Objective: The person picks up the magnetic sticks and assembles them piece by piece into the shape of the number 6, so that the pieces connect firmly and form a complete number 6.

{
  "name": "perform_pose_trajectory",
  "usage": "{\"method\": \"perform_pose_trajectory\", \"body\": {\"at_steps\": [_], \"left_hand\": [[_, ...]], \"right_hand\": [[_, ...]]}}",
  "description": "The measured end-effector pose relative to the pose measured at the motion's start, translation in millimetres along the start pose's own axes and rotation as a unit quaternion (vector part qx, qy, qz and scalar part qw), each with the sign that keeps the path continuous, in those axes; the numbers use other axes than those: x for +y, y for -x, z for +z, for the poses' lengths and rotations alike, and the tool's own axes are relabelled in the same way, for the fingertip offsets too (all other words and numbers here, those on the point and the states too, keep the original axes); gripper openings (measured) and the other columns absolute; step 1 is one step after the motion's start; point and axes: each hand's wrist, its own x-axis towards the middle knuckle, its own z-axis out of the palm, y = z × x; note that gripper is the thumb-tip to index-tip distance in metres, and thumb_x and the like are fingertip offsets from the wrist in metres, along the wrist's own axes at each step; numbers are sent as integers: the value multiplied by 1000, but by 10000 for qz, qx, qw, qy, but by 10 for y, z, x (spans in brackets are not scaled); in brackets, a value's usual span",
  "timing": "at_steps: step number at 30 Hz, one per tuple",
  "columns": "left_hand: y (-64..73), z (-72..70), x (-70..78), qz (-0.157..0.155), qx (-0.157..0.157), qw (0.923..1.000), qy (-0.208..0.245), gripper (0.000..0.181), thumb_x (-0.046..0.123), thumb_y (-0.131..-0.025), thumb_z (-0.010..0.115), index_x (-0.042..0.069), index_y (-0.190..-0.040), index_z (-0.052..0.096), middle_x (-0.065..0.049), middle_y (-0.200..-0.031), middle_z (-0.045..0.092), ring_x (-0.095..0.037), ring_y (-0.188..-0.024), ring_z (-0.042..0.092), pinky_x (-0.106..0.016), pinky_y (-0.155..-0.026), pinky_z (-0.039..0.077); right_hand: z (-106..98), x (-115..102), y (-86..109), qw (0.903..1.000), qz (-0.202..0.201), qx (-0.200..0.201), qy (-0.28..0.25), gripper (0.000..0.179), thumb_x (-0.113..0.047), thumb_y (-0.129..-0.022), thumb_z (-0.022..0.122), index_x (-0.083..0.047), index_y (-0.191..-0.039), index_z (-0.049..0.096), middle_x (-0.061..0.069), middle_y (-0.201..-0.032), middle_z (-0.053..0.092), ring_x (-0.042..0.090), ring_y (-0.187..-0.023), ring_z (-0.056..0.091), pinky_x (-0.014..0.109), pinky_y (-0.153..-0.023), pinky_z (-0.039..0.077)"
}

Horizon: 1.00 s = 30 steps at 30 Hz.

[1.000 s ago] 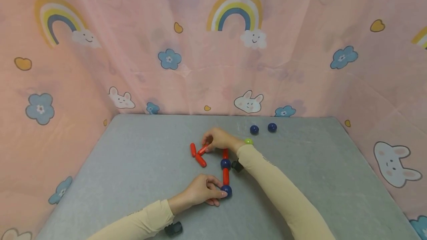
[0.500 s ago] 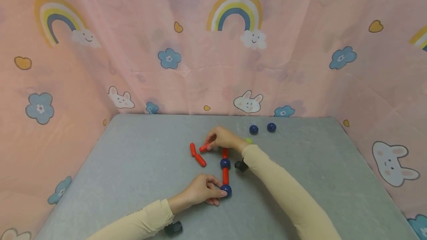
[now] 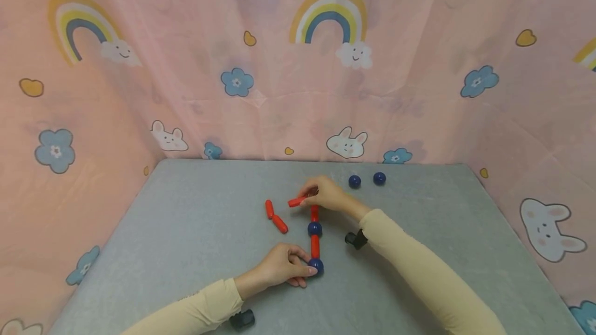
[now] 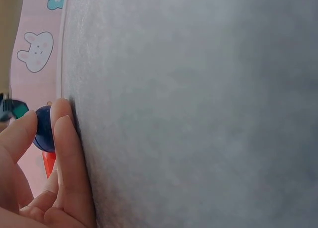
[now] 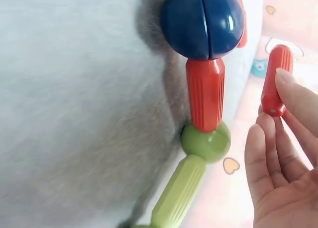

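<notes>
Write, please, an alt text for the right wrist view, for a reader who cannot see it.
The right hand pinches a red rod. To its left in the picture, end to end from top to bottom, are a blue ball, another red rod, a green ball and a green rod, against a grey table and pink cloth.

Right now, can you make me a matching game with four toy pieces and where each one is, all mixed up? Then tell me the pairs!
Pieces:
1. Nearest blue ball
2. Raised red rod
3. Two unattached blue balls
4. Green ball

Places:
A. Near the far edge of the table
B. In the left grip
C. Between an attached red rod and a green rod
D. In the right grip

Pairs: 1-B, 2-D, 3-A, 4-C
</notes>
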Motion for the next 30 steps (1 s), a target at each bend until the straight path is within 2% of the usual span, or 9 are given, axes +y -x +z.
{"method": "perform_pose_trajectory", "body": {"at_steps": [2, 7, 13, 16, 30], "left_hand": [[-1, 6, -2, -2, 3, 10000, -17, 26, 22, -85, 79, 4, -101, 69, -5, -69, 72, -6, -57, 67, -21, -55, 57], [-4, 25, -7, -44, 53, 10000, 12, 25, 21, -84, 80, 5, -100, 69, -3, -66, 71, -7, -57, 67, -21, -54, 56], [1, 30, -3, 14, 59, 10000, -47, 26, 21, -84, 79, 4, -101, 69, -5, -68, 72, -6, -57, 67, -22, -54, 56], [7, 30, -5, 30, 43, 10000, -58, 27, 21, -85, 79, 3, -103, 69, -7, -70, 73, -6, -57, 67, -22, -54, 57], [8, 25, 13, 1, 86, 9999, -105, 27, 21, -85, 79, 3, -102, 69, -6, -70, 72, -7, -58, 68, -23, -55, 57]], "right_hand": [[-34, 23, 85, 9999, 17, 91, -73, 17, -17, -84, 79, -11, -100, 78, 5, -95, 74, 13, -82, 60, 25, -74, 51], [-109, 59, 307, 9989, 356, 252, -161, 23, -21, -83, 80, -10, -103, 77, 6, -98, 75, 15, -84, 59, 27, -74, 49], [-146, 149, 543, 9976, 536, 438, 37, 25, -24, -81, 82, -11, -102, 78, 5, -100, 76, 14, -86, 62, 25, -75, 52], [-142, 203, 647, 9971, 595, 462, 38, 21, -22, -81, 82, -12, -100, 78, 5, -97, 75, 12, -81, 61, 22, -72, 52], [-90, 366, 994, 9948, 911, 396, -231, 19, -21, -82, 81, -13, -99, 78, 2, -89, 73, 14, -73, 58, 22, -63, 50]]}}
